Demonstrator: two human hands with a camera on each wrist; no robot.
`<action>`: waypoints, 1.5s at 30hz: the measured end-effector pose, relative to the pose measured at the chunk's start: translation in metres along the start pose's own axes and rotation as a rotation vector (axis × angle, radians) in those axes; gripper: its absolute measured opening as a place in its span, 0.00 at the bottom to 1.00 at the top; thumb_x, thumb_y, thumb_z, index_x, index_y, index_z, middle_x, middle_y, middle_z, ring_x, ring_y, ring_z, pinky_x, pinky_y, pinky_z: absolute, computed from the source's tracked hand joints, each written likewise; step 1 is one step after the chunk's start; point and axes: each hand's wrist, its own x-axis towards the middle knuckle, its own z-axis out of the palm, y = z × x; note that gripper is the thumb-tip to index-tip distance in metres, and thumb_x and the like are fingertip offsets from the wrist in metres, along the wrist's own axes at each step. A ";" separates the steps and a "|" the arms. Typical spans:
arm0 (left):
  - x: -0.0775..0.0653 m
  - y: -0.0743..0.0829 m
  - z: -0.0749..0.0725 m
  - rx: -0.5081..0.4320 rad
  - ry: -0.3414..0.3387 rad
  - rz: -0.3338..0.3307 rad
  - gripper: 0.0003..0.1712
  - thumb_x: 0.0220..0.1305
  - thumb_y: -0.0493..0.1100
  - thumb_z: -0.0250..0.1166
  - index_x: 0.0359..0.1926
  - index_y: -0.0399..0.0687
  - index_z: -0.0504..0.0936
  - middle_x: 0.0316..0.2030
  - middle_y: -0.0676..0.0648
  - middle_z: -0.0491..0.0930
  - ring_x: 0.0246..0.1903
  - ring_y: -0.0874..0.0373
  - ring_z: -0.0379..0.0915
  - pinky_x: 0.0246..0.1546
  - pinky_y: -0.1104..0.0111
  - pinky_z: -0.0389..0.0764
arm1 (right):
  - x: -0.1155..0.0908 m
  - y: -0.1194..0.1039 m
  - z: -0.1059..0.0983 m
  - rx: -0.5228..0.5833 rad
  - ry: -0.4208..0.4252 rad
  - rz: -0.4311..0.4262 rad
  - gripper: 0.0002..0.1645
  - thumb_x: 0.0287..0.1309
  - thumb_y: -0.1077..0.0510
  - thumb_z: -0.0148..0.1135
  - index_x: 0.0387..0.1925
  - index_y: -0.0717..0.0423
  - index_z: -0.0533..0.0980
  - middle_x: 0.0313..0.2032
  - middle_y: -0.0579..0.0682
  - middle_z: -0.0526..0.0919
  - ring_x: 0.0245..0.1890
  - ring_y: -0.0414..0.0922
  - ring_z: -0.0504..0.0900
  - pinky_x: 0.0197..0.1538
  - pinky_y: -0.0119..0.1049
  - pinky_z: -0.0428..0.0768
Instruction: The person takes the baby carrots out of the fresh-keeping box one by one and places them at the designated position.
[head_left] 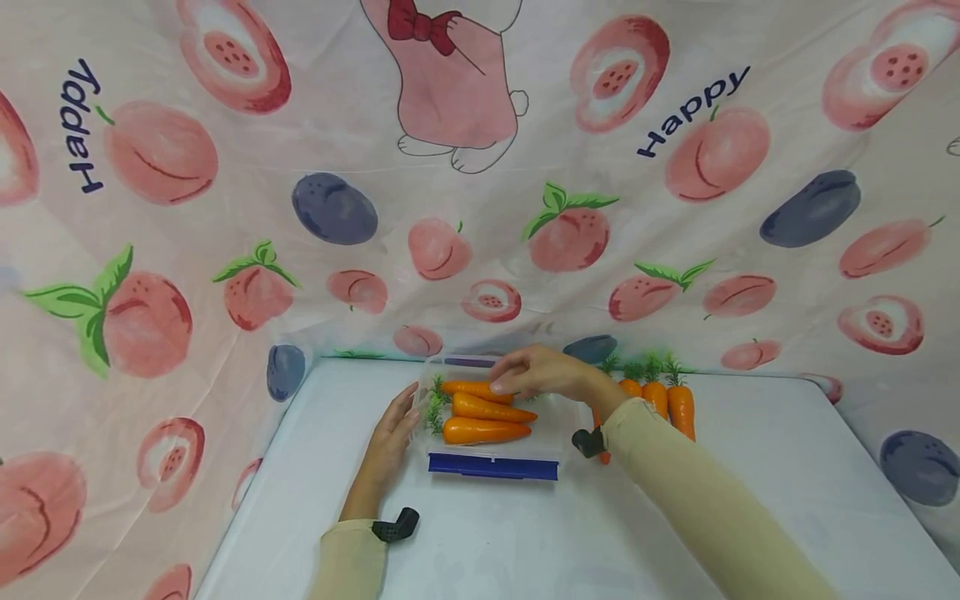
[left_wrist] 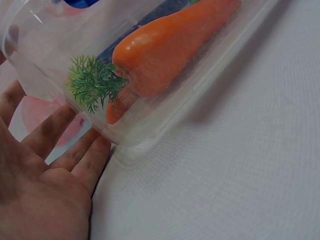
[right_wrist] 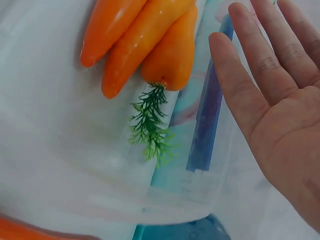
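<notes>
A clear plastic box [head_left: 553, 423] with blue latches stands on the table, holding three orange toy carrots with green tops. My left hand [head_left: 390, 433] rests against the box's left end; in the left wrist view its fingers [left_wrist: 87, 160] are extended along the clear wall. Over the far side of the box, my right hand [head_left: 551, 371] overlaps the back carrot [head_left: 465, 388]. The right wrist view shows that hand with straight fingers [right_wrist: 240, 90] and nothing held, beside the back carrot, whose green top points to the right end. The middle carrot [head_left: 487, 407] and front carrot [head_left: 483, 431] point right.
Several more carrots [head_left: 681, 408] lie on the table right of the box, partly behind my right forearm. The front blue latch [head_left: 492, 467] hangs outward. A fruit-print cloth [head_left: 480, 200] hangs behind the white table [head_left: 787, 500].
</notes>
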 end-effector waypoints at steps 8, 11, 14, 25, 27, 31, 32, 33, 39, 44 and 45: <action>0.000 -0.001 0.000 0.007 -0.003 0.005 0.29 0.80 0.48 0.51 0.78 0.65 0.60 0.80 0.42 0.54 0.78 0.40 0.51 0.76 0.39 0.53 | 0.010 -0.003 0.009 -0.058 -0.001 0.006 0.35 0.58 0.40 0.73 0.60 0.55 0.80 0.53 0.46 0.87 0.56 0.51 0.83 0.64 0.54 0.80; 0.000 0.000 0.000 0.003 -0.004 0.008 0.29 0.80 0.47 0.51 0.78 0.64 0.60 0.80 0.42 0.54 0.78 0.39 0.52 0.76 0.39 0.54 | 0.014 -0.004 0.013 -0.082 -0.013 0.014 0.34 0.57 0.40 0.73 0.60 0.53 0.81 0.52 0.45 0.87 0.55 0.50 0.82 0.64 0.54 0.80; 0.000 0.000 0.001 0.003 -0.002 0.011 0.29 0.80 0.46 0.51 0.78 0.63 0.60 0.79 0.41 0.54 0.78 0.39 0.52 0.75 0.38 0.54 | 0.019 -0.002 0.016 -0.098 -0.030 0.021 0.32 0.58 0.40 0.72 0.59 0.52 0.81 0.52 0.44 0.86 0.55 0.49 0.82 0.64 0.52 0.80; 0.001 -0.001 0.001 0.006 0.002 0.022 0.30 0.78 0.45 0.54 0.78 0.61 0.61 0.79 0.40 0.55 0.77 0.37 0.54 0.74 0.36 0.56 | 0.035 0.001 0.027 -0.190 -0.064 0.048 0.31 0.58 0.37 0.72 0.58 0.48 0.83 0.50 0.42 0.86 0.51 0.46 0.81 0.62 0.51 0.80; 0.001 -0.001 0.000 0.003 0.000 0.024 0.31 0.78 0.46 0.54 0.78 0.61 0.62 0.79 0.40 0.55 0.77 0.37 0.53 0.74 0.36 0.56 | 0.037 0.002 0.027 -0.198 -0.063 0.055 0.30 0.57 0.37 0.72 0.56 0.47 0.83 0.49 0.41 0.86 0.51 0.45 0.80 0.62 0.51 0.80; 0.000 -0.002 0.000 0.003 -0.003 0.031 0.31 0.78 0.47 0.55 0.77 0.62 0.62 0.79 0.41 0.55 0.77 0.38 0.53 0.74 0.37 0.56 | 0.039 0.001 0.029 -0.225 -0.070 0.059 0.28 0.57 0.36 0.72 0.55 0.44 0.84 0.49 0.40 0.86 0.51 0.44 0.80 0.63 0.50 0.80; 0.000 -0.002 0.000 0.003 -0.004 0.032 0.31 0.78 0.47 0.55 0.77 0.62 0.62 0.79 0.41 0.55 0.77 0.38 0.53 0.74 0.37 0.57 | 0.040 0.001 0.030 -0.228 -0.075 0.061 0.28 0.57 0.36 0.72 0.54 0.44 0.85 0.49 0.40 0.86 0.51 0.44 0.80 0.63 0.50 0.80; 0.000 -0.002 0.000 0.003 -0.004 0.033 0.31 0.78 0.47 0.55 0.77 0.61 0.62 0.79 0.41 0.55 0.77 0.38 0.54 0.74 0.37 0.57 | 0.040 0.001 0.031 -0.236 -0.080 0.062 0.27 0.56 0.35 0.72 0.53 0.43 0.85 0.49 0.40 0.86 0.52 0.43 0.80 0.63 0.49 0.79; 0.000 -0.001 0.000 0.007 -0.003 0.036 0.30 0.78 0.46 0.54 0.77 0.62 0.62 0.79 0.41 0.55 0.77 0.38 0.53 0.74 0.37 0.57 | 0.044 0.000 0.032 -0.230 -0.139 0.084 0.23 0.57 0.36 0.71 0.51 0.40 0.86 0.50 0.40 0.85 0.54 0.44 0.79 0.67 0.53 0.76; 0.000 -0.001 0.000 0.005 0.000 0.034 0.30 0.78 0.45 0.54 0.77 0.61 0.62 0.79 0.41 0.55 0.77 0.38 0.53 0.74 0.38 0.56 | 0.047 0.002 0.034 -0.175 -0.197 0.147 0.24 0.56 0.36 0.72 0.51 0.42 0.86 0.51 0.42 0.85 0.56 0.46 0.79 0.71 0.60 0.71; 0.000 -0.001 0.000 0.005 0.002 0.033 0.30 0.78 0.45 0.54 0.77 0.61 0.62 0.79 0.41 0.55 0.77 0.38 0.53 0.74 0.37 0.56 | 0.048 0.002 0.034 -0.165 -0.204 0.163 0.25 0.56 0.36 0.73 0.51 0.42 0.85 0.51 0.43 0.85 0.56 0.47 0.78 0.70 0.61 0.71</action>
